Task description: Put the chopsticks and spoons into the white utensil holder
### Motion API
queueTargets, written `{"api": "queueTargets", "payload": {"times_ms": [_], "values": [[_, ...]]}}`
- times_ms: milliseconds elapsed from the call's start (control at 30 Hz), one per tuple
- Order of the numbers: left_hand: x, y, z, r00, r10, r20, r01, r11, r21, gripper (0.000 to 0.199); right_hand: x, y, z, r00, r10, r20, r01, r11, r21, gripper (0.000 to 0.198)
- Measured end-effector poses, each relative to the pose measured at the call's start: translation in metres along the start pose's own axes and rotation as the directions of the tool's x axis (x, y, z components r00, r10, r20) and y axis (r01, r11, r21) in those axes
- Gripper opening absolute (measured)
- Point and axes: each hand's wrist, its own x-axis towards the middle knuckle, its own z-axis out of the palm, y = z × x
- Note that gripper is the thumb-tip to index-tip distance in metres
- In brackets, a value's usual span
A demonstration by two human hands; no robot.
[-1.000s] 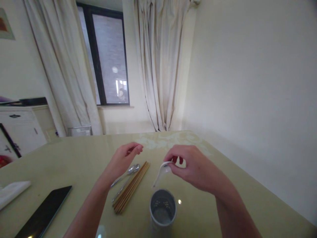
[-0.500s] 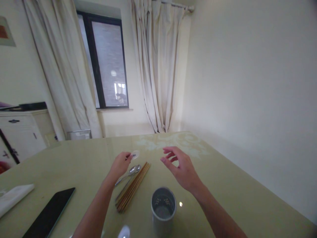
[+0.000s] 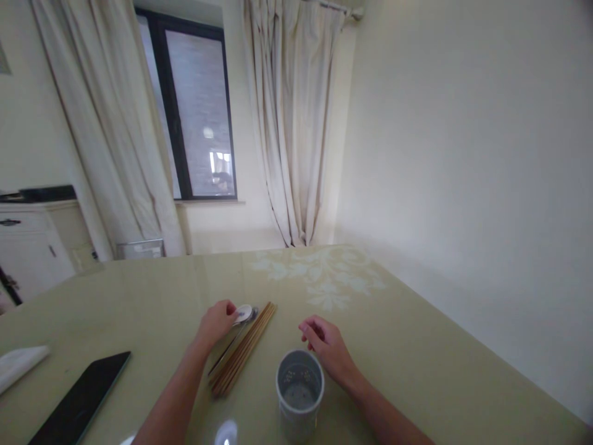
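Note:
Pinched in the fingers of my left hand (image 3: pixel 220 321) is a small white spoon (image 3: pixel 243 313) with a dark mark on it. It lies over or right against the metal spoons (image 3: pixel 253 313), partly covering them. Just right of these, a bundle of wooden chopsticks (image 3: pixel 245 349) lies slanted on the table. A grey cylindrical utensil holder (image 3: pixel 300 414) stands upright in front of me, with small holes in its inner wall. My right hand (image 3: pixel 328 349) hovers just behind its right rim, fingers curled in and nothing visible in them.
A black tablet-like slab (image 3: pixel 81 398) and a white object (image 3: pixel 21 364) lie on the left of the glossy green table (image 3: pixel 417 371). A wall runs along the right side. Curtains, a window and a white cabinet (image 3: pixel 32 241) are beyond the table.
My left hand has lowered the white spoon toward the metal spoons. My right hand has come down and nearer to the holder, its spread fingers now curled. The view has shifted slightly.

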Motion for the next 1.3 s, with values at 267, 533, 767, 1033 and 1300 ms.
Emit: {"api": "queueTargets", "payload": {"times_ms": [267,533,767,1033,1300], "values": [[0.000,0.005,0.005,0.995,0.099,-0.008,-0.098,0.990,0.102,0.036,0.001,0.002,0.000,1.000,-0.008,0.009,0.008,0.999,0.042,0.055],[-0.028,0.038,0.022,0.918,0.395,0.030,-0.395,0.909,0.133,0.067,-0.011,-0.026,-0.029,0.884,-0.189,0.427,0.079,0.962,0.263,0.086],[-0.029,0.034,0.038,0.882,0.464,0.079,-0.471,0.874,0.121,0.060,-0.016,-0.022,-0.031,0.703,-0.080,0.706,-0.197,0.933,0.302,0.126],[-0.048,0.042,0.038,0.894,0.439,0.089,-0.448,0.885,0.127,0.060,-0.015,-0.028,-0.021,0.722,-0.039,0.691,-0.155,0.964,0.216,0.092],[-0.073,0.037,0.033,0.847,0.509,0.155,-0.522,0.851,0.057,0.061,-0.008,-0.015,-0.012,0.799,-0.062,0.598,-0.133,0.952,0.277,0.089]]}}
